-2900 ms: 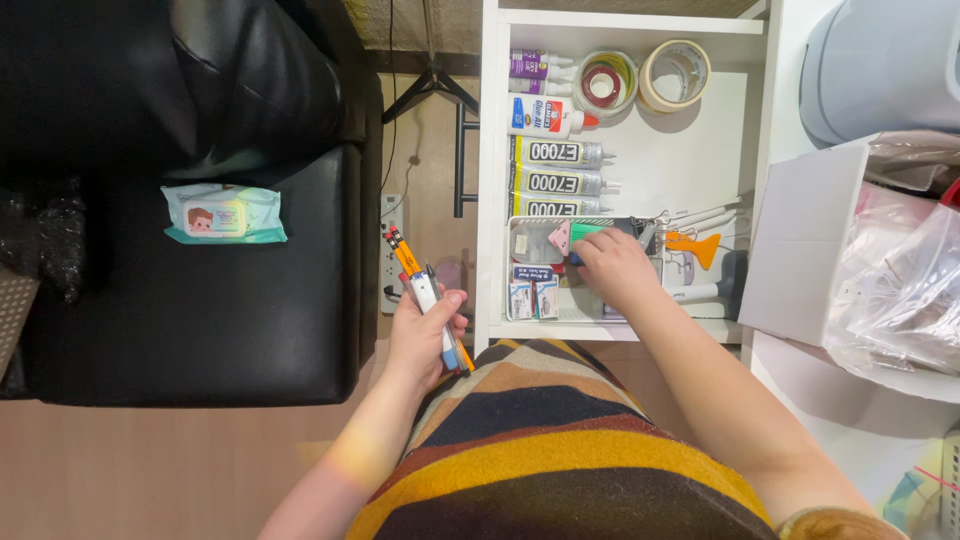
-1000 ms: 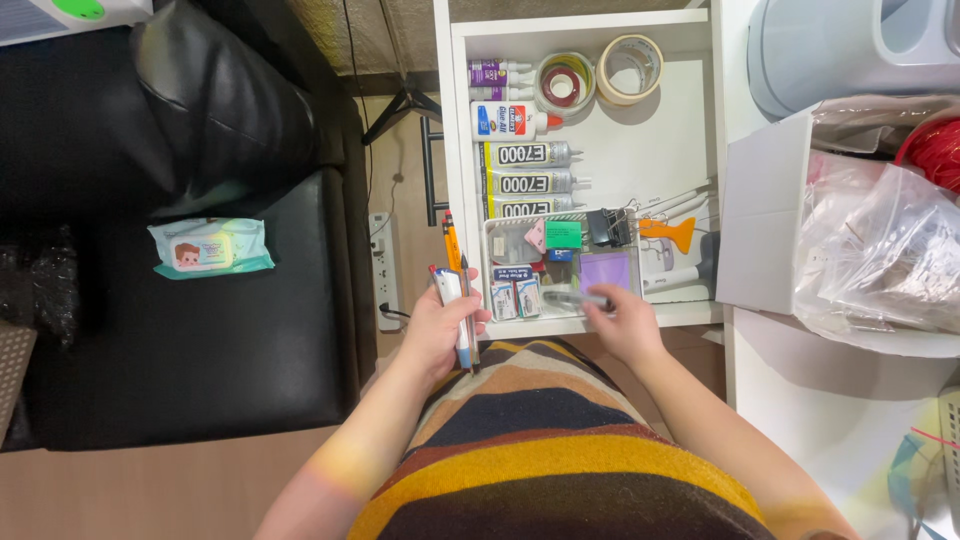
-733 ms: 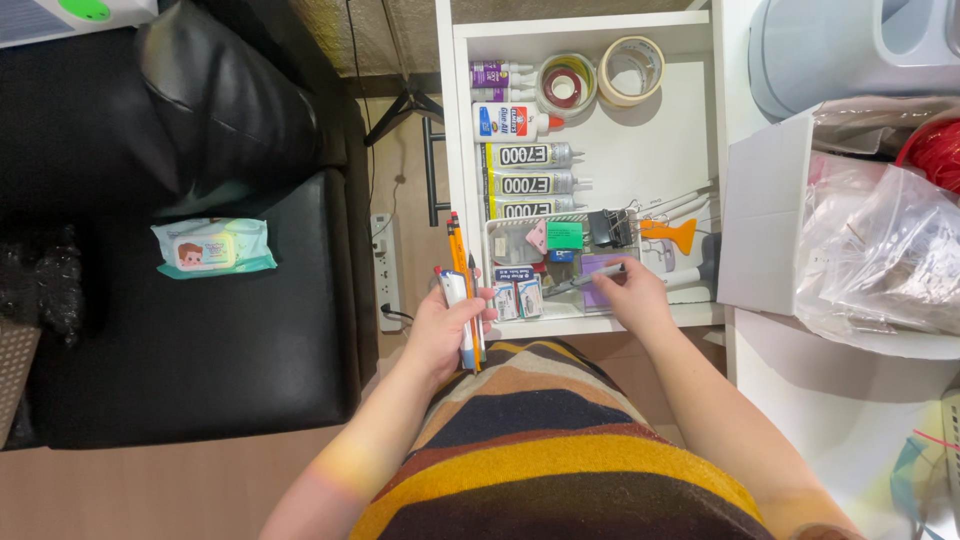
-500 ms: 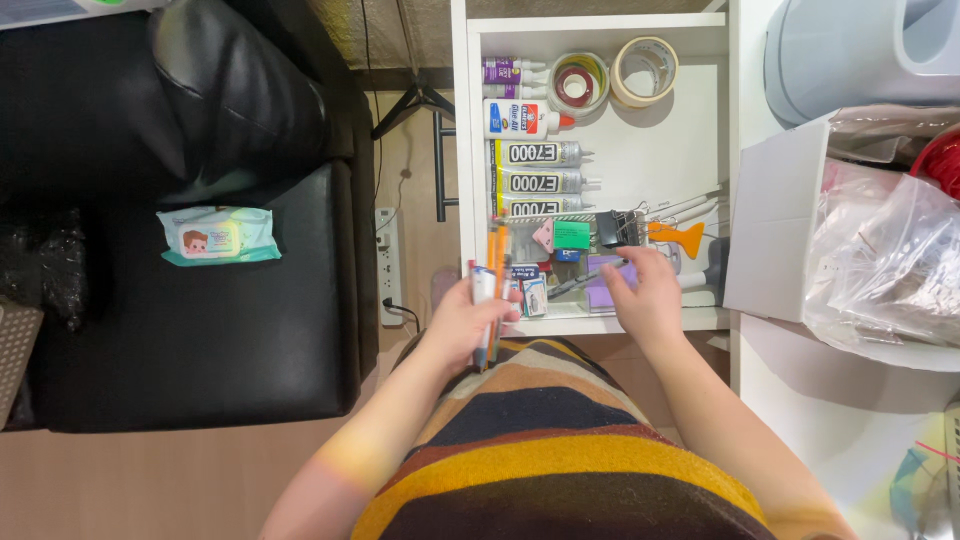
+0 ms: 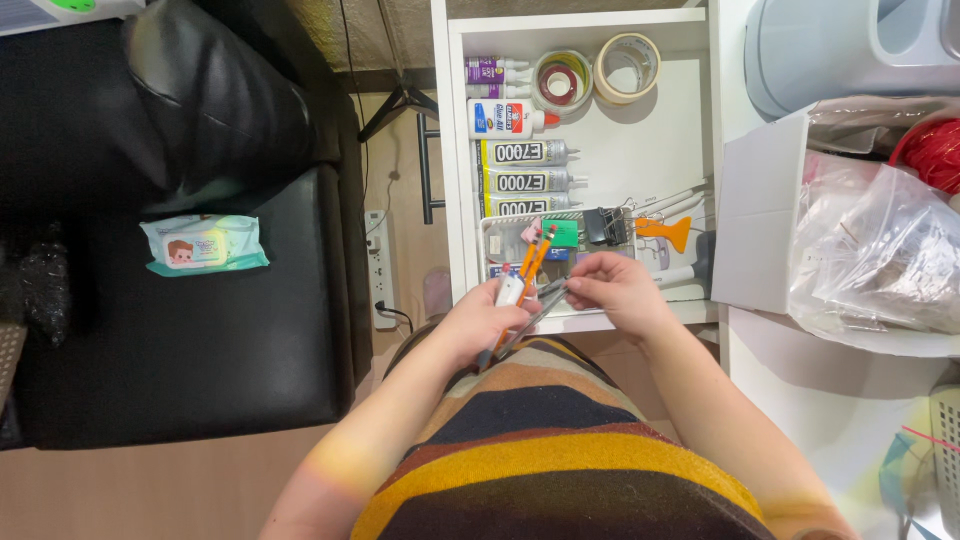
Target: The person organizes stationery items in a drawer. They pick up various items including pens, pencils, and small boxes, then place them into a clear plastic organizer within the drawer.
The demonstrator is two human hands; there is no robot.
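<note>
My left hand (image 5: pixel 478 322) grips a small bundle of pens (image 5: pixel 527 262), two of them orange, together with a white piece, over the front of an open white drawer (image 5: pixel 700 160). My right hand (image 5: pixel 612 290) meets it from the right, and its fingertips pinch a thin grey pen-like tool (image 5: pixel 548 294) at the bundle. Both hands hover above a small clear tray (image 5: pixel 492 232) holding a green block (image 5: pixel 563 233) and pink bits. Black binder clips (image 5: pixel 604 225) and an orange scraper (image 5: pixel 668 231) lie just beyond my right hand.
Deeper in the drawer lie three glue tubes (image 5: pixel 525 181), a white glue bottle (image 5: pixel 505 120) and two tape rolls (image 5: pixel 627 67). A black leather seat (image 5: pixel 190 340) with a wipes pack (image 5: pixel 203 243) is left. A power strip (image 5: pixel 379 265) lies on the floor. A white box with plastic bags (image 5: pixel 870 250) stands right.
My left hand has carried the pens rightward from beside the drawer to over its front. My right hand has left the tray and come to the bundle, now pinching a grey tool.
</note>
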